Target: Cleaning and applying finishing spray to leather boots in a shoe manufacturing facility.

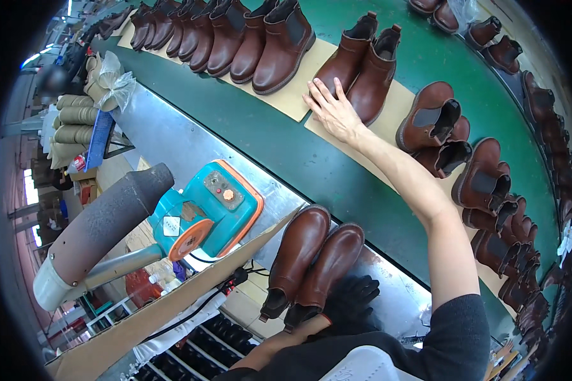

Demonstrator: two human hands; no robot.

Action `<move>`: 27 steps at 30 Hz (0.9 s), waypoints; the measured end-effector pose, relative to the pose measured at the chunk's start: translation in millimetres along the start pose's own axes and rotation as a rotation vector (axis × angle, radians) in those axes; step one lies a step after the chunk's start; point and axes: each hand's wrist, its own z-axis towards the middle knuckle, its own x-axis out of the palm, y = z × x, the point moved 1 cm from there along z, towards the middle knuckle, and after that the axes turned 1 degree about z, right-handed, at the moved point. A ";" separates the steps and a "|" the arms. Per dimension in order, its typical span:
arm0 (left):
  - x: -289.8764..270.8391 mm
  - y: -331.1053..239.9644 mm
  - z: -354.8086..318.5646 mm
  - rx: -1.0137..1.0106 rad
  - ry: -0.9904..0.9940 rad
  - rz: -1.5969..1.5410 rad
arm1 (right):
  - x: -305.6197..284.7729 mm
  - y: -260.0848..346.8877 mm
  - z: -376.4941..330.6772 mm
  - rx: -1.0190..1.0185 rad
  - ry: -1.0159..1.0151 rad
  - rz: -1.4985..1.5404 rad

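Note:
My right hand (335,114), bare, reaches far across to the green conveyor belt. Its fingers are spread at the toes of two upright brown ankle boots (368,66) standing on a cardboard sheet. Close to my body, another pair of brown ankle boots (311,254) is over the metal table, toes away from me and shaft openings toward me. Beside their shafts is my left hand (353,298) in a black glove, fingers stretched out to the right. The boots partly hide the left wrist, and I see no grip on them.
A teal and orange blower machine (213,206) with a dark, bent pipe (108,222) stands left of the near boots, behind a cardboard panel (171,317). More brown boots (279,44) line the belt (260,149) to both sides. A blue basket (100,140) is at the far left.

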 end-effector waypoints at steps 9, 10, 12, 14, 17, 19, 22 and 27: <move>-2.5 -0.6 -0.7 -0.004 0.002 0.022 | -25.5 31.4 -2.9 -0.096 0.095 -0.020; 0.0 0.5 -2.1 -0.018 0.003 0.008 | -31.6 37.5 -1.4 -0.133 0.062 0.003; 3.2 1.4 -1.6 -0.023 0.005 -0.008 | -34.6 42.5 -2.7 -0.172 0.038 -0.003; 4.4 2.0 -1.5 0.012 -0.050 -0.010 | -34.3 43.9 -2.2 -0.178 0.050 -0.031; 3.6 2.4 0.2 0.023 -0.022 0.018 | -27.1 41.7 -1.6 -0.194 0.104 -0.065; 0.7 -1.2 0.6 0.015 -0.023 0.025 | -18.5 36.1 -1.1 -0.203 0.148 -0.072; 7.3 0.7 0.0 0.016 -0.035 0.010 | -5.0 22.5 0.3 -0.171 0.230 -0.223; 3.9 0.8 -0.7 0.001 -0.013 -0.008 | -5.8 19.8 1.6 -0.185 0.185 -0.225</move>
